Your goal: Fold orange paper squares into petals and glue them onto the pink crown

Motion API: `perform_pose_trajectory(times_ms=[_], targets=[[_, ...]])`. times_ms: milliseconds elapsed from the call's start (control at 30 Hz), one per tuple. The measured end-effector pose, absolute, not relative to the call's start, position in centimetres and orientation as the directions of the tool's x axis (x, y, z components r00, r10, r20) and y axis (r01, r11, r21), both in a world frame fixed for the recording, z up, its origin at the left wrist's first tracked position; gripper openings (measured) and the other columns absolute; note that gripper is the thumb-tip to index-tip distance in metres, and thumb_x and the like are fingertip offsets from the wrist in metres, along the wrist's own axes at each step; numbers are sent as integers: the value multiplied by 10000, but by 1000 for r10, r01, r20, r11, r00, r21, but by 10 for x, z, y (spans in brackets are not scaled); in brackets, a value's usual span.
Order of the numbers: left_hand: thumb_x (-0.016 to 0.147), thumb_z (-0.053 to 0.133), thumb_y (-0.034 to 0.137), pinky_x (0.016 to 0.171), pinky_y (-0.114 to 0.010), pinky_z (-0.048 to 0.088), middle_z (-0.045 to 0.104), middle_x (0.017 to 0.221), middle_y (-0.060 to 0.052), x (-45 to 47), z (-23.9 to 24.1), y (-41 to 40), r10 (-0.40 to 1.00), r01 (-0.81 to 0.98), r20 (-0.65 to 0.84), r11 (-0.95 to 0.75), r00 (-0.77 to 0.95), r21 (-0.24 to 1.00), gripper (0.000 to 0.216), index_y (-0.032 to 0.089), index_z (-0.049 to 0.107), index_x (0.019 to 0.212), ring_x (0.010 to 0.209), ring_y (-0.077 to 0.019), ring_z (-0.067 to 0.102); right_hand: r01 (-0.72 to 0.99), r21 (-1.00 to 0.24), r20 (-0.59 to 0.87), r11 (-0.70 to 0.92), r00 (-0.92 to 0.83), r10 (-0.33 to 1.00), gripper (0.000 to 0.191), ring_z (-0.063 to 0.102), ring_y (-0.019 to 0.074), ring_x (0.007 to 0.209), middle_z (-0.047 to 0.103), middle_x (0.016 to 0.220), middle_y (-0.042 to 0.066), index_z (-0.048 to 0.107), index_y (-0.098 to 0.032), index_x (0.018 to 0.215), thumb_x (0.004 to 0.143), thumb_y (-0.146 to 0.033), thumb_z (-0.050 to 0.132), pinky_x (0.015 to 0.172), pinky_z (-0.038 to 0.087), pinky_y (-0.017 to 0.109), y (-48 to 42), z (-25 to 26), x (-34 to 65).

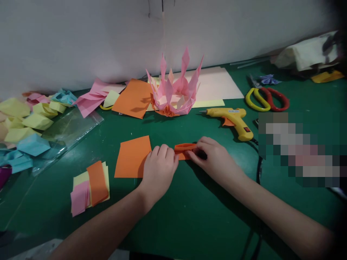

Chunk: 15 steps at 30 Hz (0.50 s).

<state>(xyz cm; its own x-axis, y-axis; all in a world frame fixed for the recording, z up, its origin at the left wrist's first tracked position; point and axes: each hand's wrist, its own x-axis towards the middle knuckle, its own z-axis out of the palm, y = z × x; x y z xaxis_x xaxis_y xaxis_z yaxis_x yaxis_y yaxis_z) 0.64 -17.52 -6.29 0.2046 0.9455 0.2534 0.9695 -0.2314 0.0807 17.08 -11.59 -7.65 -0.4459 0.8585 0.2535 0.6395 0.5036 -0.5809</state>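
Note:
Both my hands are pressed on a small folded orange paper piece (184, 150) on the green table (189, 216). My left hand (159, 169) is curled, its fingers pinching the piece's left end. My right hand (214, 157) pinches the right end with fingertips closed. Just left of my left hand an orange paper square (132, 157) lies flat. Behind them stands a pink and orange paper crown (175, 92).
A yellow glue gun (234, 121) lies right of centre, with yellow and red scissors (267, 99) behind it. A stack of pink, orange and yellow slips (90, 187) lies at front left. Folded coloured papers (29, 122) crowd the left edge. Orange sheet (134, 97) and cream sheets (214, 86) lie at the back.

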Motion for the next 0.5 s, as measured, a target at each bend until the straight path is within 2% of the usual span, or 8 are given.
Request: perform_pose_trajectory(times_ms=[100, 200, 300, 500], targets=[[901, 434, 120, 602, -283, 488, 626, 815, -78, 8, -64, -184, 898, 942, 302, -335, 320, -4, 171, 114, 596, 849, 741, -171, 566, 645, -584, 234, 493, -448, 863, 236, 514, 154, 623, 533, 664, 20, 511, -195, 593, 809, -229, 599, 562, 419, 286, -115, -77, 170], [863, 463, 50, 670, -296, 536, 660, 890, -91, 12, -66, -191, 845, 910, 356, -414, 398, -35, 186, 91, 615, 962, 828, -184, 608, 650, -581, 246, 490, -434, 867, 236, 515, 151, 615, 528, 651, 14, 525, -190, 584, 794, -230, 625, 559, 419, 282, -114, -79, 170], [840, 514, 63, 709, -327, 557, 676, 883, -107, 19, -68, -197, 839, 921, 387, -383, 382, -79, 165, 68, 643, 944, 838, -207, 633, 659, -565, 263, 496, -426, 866, 241, 514, 154, 620, 529, 654, 18, 527, -187, 579, 795, -235, 622, 568, 422, 286, -114, -82, 170], [851, 517, 91, 784, -369, 562, 700, 1002, -134, 30, -66, -207, 862, 930, 353, -314, 363, -191, 233, 39, 666, 1022, 928, -248, 647, 698, -512, 272, 500, -421, 865, 266, 514, 164, 632, 549, 675, 30, 512, -193, 588, 820, -294, 592, 596, 425, 306, -117, -84, 169]])
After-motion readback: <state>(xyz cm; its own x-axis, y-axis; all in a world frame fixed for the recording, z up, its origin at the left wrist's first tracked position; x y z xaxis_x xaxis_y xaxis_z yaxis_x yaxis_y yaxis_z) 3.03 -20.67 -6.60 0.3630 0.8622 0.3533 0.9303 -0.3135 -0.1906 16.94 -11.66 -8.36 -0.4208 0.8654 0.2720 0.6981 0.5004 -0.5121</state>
